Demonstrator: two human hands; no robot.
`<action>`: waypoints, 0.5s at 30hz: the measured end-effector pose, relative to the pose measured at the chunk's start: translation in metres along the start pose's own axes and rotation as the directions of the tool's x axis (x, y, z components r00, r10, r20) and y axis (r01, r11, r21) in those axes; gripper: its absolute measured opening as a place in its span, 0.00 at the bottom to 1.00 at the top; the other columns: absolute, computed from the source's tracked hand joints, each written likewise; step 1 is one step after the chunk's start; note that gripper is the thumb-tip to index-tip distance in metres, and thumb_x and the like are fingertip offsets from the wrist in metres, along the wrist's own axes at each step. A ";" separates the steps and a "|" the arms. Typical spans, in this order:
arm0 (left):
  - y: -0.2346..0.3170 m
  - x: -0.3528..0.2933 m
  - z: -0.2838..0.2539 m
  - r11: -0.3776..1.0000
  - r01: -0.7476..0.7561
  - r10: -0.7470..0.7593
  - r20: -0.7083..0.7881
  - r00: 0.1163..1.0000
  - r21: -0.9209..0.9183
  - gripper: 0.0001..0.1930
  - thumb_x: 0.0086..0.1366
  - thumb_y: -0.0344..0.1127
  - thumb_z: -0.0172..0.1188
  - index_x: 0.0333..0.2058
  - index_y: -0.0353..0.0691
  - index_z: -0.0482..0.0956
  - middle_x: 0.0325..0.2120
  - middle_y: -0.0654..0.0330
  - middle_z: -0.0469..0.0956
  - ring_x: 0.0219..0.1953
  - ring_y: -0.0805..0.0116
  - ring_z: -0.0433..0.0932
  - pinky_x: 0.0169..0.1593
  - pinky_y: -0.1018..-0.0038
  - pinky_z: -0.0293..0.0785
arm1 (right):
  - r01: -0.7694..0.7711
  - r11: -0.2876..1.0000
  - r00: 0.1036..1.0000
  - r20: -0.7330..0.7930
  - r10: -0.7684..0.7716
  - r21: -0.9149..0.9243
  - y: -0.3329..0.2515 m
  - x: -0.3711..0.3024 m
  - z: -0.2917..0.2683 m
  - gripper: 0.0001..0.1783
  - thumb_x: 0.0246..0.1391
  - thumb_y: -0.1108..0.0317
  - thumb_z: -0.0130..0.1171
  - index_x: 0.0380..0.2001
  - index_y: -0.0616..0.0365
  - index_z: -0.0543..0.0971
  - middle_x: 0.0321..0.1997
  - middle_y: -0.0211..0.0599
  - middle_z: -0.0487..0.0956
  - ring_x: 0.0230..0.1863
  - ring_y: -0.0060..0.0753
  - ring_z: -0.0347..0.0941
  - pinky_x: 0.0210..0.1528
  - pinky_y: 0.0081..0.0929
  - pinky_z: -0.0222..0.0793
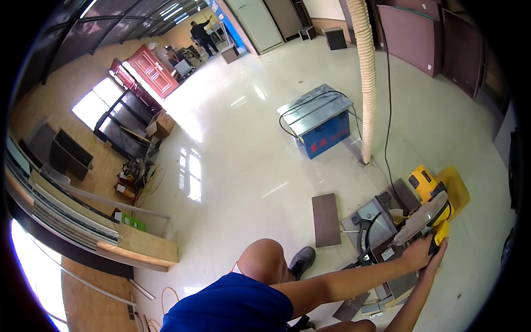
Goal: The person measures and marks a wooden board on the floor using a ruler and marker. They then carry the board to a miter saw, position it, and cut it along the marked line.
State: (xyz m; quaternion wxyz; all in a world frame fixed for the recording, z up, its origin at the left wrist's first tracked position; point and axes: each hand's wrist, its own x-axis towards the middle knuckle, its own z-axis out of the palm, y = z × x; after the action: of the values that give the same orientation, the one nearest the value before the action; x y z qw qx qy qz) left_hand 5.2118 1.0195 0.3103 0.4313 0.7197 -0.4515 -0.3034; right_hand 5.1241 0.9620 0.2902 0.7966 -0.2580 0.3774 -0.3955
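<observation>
A yellow miter saw point(426, 185) with a grey blade guard stands on the floor at the lower right. My left hand point(418, 254) is closed at the saw's yellow and black handle point(441, 232). Close beside it, my right hand point(437, 258) is wrapped round the same handle. Under the guard lies the saw's grey base with its curved scale point(377, 232). A brown board with a white label point(389, 253) sits on the base near my left wrist. The blade's edge is hidden by the guard.
A brown board point(326, 220) lies left of the saw. Farther off stand a blue box with a metal top point(326, 135) and a ribbed hose point(365, 83). A black cable point(389, 110) hangs down toward the saw. Another person point(203, 37) stands far back.
</observation>
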 end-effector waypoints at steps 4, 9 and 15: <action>0.042 0.004 0.007 0.994 0.068 -0.052 0.171 0.984 -0.089 0.32 0.59 0.33 0.61 0.61 0.29 0.63 0.39 0.32 0.78 0.45 0.37 0.79 0.51 0.51 0.76 | 0.270 0.796 0.867 -0.223 -0.446 -0.542 0.042 0.053 -0.183 0.26 0.69 0.53 0.51 0.62 0.58 0.71 0.57 0.37 0.76 0.53 0.34 0.76 0.57 0.31 0.70; -0.018 0.042 0.022 0.948 0.014 -0.059 0.131 0.990 0.318 0.24 0.58 0.30 0.57 0.55 0.31 0.71 0.39 0.36 0.80 0.44 0.41 0.81 0.50 0.53 0.78 | 0.574 0.222 0.766 0.420 -0.488 -0.789 0.160 0.003 -0.156 0.23 0.55 0.63 0.68 0.52 0.57 0.79 0.55 0.48 0.80 0.58 0.46 0.75 0.61 0.45 0.68; 0.002 0.091 -0.021 0.997 -0.073 0.073 -0.068 0.995 0.010 0.20 0.56 0.39 0.65 0.38 0.25 0.76 0.30 0.34 0.81 0.39 0.37 0.82 0.42 0.55 0.79 | 0.413 -0.345 0.862 0.484 -0.151 -0.843 0.145 0.033 -0.089 0.38 0.44 0.57 0.72 0.58 0.61 0.73 0.67 0.46 0.66 0.71 0.52 0.57 0.73 0.50 0.54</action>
State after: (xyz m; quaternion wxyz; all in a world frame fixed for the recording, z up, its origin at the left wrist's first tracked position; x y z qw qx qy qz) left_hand 5.2651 0.9436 0.3167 0.4546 0.7143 -0.4637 -0.2610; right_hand 5.1288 1.0051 0.1220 0.1826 -0.8956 0.3917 -0.1056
